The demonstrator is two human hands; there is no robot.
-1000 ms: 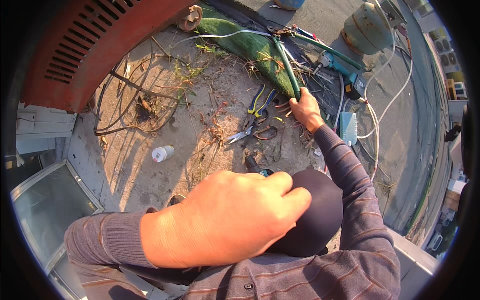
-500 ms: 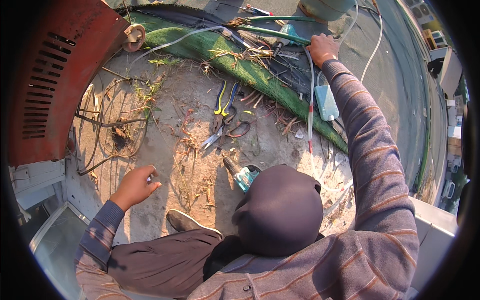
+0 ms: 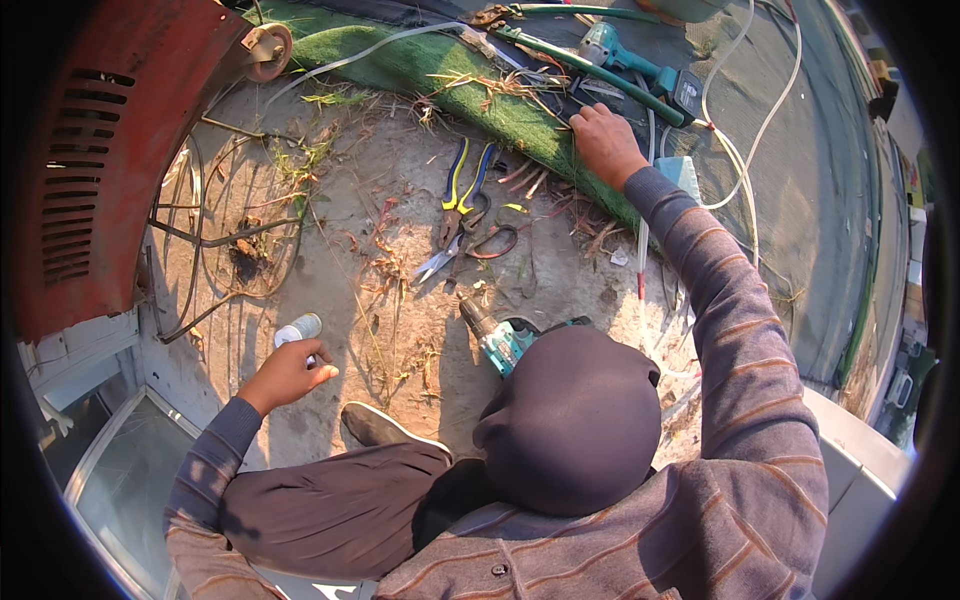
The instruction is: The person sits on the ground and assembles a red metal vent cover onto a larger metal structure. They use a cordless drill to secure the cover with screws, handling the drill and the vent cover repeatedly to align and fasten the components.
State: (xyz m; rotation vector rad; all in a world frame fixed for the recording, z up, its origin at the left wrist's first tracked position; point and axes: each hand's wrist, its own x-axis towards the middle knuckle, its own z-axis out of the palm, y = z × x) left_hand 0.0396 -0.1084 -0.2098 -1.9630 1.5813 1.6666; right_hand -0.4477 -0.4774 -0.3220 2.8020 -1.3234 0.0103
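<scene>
Left hand (image 3: 285, 377) pinches a small pale thing (image 3: 311, 361) near a white bottle (image 3: 304, 326). Right hand (image 3: 608, 147) bends over green turf (image 3: 540, 140), grip hidden.

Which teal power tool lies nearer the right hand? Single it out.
The teal power tool on the dark sheet, beside the long green handle; the other teal power tool lies farther off, on bare ground.

Can't make out the pale little thing (image 3: 311, 360) in the left hand (image 3: 291, 374) — way too small, and the grip mostly hides it. That same hand overlaps a bit of the white bottle (image 3: 302, 326), a dark rounded shape (image 3: 572, 420) blocks the rear of the teal drill (image 3: 506, 346), and the greenish cylinder (image 3: 686, 9) gets chopped off by the top edge.
</scene>
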